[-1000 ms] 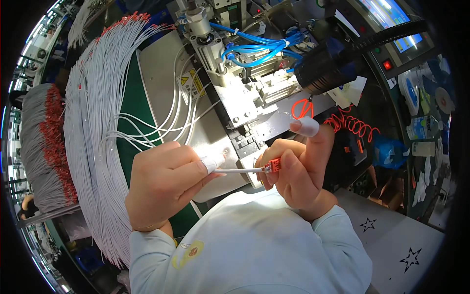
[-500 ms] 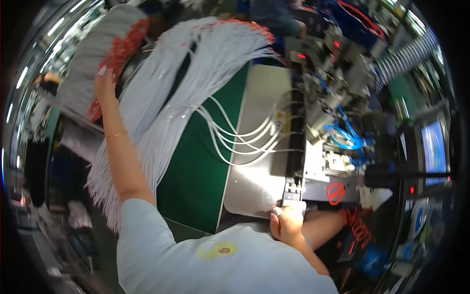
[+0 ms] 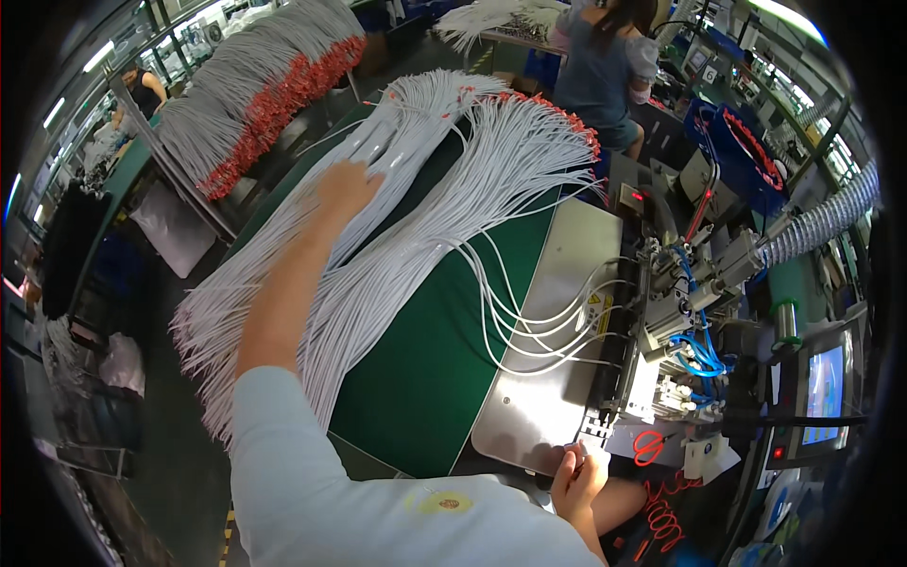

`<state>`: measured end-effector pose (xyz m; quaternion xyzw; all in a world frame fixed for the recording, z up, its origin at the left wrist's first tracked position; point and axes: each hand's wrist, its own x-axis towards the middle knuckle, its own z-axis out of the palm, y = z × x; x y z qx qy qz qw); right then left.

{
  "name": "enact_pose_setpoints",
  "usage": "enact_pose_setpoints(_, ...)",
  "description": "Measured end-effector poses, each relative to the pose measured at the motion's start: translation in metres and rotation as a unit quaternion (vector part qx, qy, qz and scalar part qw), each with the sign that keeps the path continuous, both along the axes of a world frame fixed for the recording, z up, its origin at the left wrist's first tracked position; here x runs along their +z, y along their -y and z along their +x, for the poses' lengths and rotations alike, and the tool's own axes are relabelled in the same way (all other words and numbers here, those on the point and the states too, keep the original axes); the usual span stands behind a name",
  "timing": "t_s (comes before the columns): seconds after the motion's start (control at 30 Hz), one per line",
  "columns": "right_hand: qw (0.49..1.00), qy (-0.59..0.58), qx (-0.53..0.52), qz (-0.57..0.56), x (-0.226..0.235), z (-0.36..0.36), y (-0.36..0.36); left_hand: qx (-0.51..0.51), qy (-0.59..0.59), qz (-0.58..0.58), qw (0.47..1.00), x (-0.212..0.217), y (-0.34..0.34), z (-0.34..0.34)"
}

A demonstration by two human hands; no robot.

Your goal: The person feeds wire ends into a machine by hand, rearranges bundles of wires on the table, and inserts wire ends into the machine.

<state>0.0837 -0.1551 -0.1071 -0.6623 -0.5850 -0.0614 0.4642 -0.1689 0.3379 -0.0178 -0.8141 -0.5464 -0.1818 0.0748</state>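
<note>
Worktop (image 3: 416,378): green mat, metal plate beside machine.
Cables (image 3: 397,255): white, fanned bundle, red-tipped ends.
Left hand (image 3: 348,185): fingers spread flat on cables.
Right hand (image 3: 578,477): fingers pinched; contents unclear.

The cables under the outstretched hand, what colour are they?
White cables, red at the tips, seen in the head view under the left hand.

Left hand (image 3: 348,185) stretched out, palm down on the big fan of white cables (image 3: 406,227) (red-tipped ends at the far side) spread over the green mat (image 3: 425,378). Right hand (image 3: 578,477) near the body, fingers pinched at the near edge of the metal plate (image 3: 548,397), beside the machine (image 3: 680,312). Red scissors (image 3: 648,446) just right of it.
</note>
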Motion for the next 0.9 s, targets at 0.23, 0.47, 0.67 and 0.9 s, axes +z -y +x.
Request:
enact_pose_setpoints(0.23, 0.997, 0.039, -0.047, -0.037, 0.007, -0.009, -0.005, -0.003, 0.005, -0.081, 0.997, 0.011, -0.053, 0.032)
enact_pose_setpoints(0.47, 0.989, 0.070, -0.097, -0.082, 0.014, -0.008, -0.001, -0.134, 0.328, -0.506, 0.787, 0.099, 0.002, 0.024)
enact_pose_setpoints(0.67, 0.995, 0.054, -0.080, -0.039, 0.009, -0.009, -0.005, -0.141, 0.279, -0.384, 0.869, 0.100, 0.011, -0.005)
enact_pose_setpoints(0.9, 0.999, 0.021, -0.038, -0.015, 0.013, -0.006, -0.001, -0.167, 0.220, 0.209, 0.938, 0.302, 0.103, -0.168)
